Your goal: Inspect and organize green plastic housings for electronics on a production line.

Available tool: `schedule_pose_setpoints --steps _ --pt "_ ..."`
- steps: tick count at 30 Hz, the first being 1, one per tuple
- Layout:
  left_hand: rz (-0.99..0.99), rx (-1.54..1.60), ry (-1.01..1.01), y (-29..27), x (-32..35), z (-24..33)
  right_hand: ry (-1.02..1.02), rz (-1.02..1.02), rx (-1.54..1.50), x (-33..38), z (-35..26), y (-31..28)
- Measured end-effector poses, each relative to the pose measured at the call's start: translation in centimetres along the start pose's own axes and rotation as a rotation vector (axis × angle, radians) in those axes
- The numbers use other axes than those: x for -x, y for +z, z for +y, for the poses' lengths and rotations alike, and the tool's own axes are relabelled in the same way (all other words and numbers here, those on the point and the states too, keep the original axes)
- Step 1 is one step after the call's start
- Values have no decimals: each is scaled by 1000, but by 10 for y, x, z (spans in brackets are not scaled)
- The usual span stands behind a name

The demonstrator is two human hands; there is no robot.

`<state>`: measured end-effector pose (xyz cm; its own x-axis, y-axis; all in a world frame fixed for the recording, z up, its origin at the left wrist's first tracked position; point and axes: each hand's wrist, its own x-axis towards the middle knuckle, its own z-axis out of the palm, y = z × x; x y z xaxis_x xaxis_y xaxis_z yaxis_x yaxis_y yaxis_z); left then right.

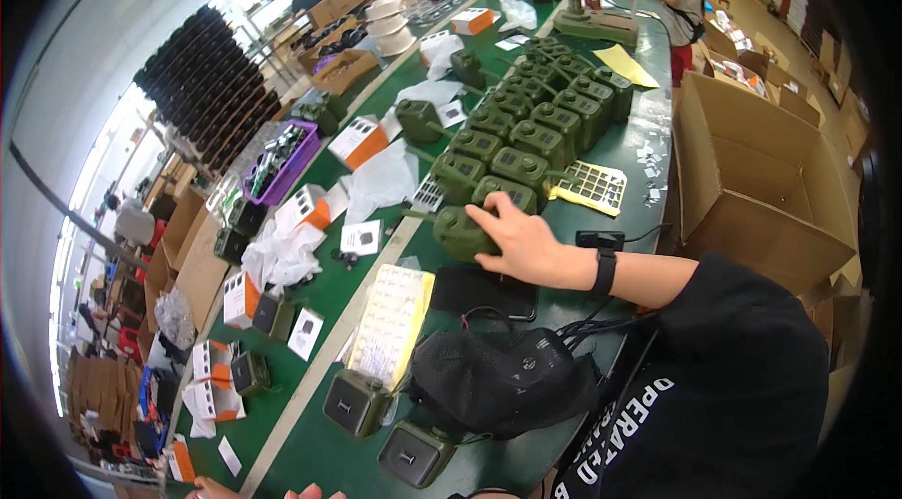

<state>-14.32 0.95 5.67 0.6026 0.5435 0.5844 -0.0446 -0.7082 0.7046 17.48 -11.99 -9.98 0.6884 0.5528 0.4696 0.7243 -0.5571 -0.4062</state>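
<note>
Black sleeve nearest, right hand touches green canister.

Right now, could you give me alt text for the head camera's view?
A person's right hand touches a green canister-shaped device at the near end of a packed group of similar devices on a green worktable; a black bag lies nearby.

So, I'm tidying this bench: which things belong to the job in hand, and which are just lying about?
Likely the job:
- green canister-shaped device touched by the right hand
- rows of similar green devices
- gridded yellow-edged sheet beside them

Seemingly lying about:
- black drawstring pouch
- flat, dark phone-like slab
</note>
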Motion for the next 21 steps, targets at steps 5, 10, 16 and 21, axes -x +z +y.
schedule_pose_setpoints --steps 5,10,16,21 --pt "176 -68 67 -9 12 -4 107 -178 175 -10 -30 -16" --pt "524 -78 86 -11 18 -10 -435 102 -269 -50 -87 -8" --pt "602 -72 117 -8 17 -12 -365 -474 -140 -141 -180 165" --pt "513 -47 113 -8 13 -10 -250 -379 -140 -177 -173 257"
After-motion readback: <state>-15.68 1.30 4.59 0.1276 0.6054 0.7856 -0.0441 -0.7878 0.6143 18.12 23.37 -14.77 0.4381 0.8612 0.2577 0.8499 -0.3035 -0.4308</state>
